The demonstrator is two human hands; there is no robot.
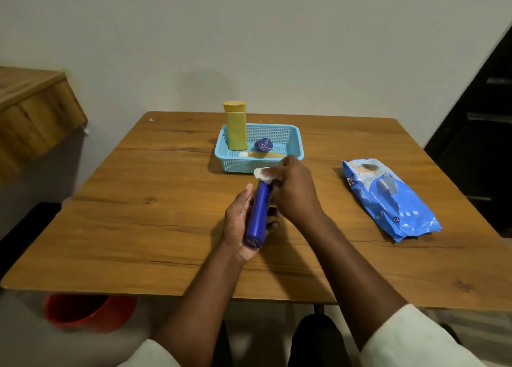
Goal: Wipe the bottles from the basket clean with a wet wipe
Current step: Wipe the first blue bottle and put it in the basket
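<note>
A slim dark blue bottle (259, 214) lies across the palm of my left hand (239, 222), held above the table with its base towards me. My right hand (295, 190) presses a crumpled white wet wipe (263, 174) onto the bottle's far end. Behind them stands a light blue plastic basket (293, 142). In it a yellow bottle (236, 126) stands upright at the left, a small purple bottle (263, 144) lies in the middle, and a flat tan object (266, 154) lies along the front wall.
A blue pack of wet wipes (388, 197) lies on the wooden table (155, 214) to the right. A red bucket (88, 312) sits on the floor under the table's near left edge. A wooden shelf (33, 114) juts out at the left.
</note>
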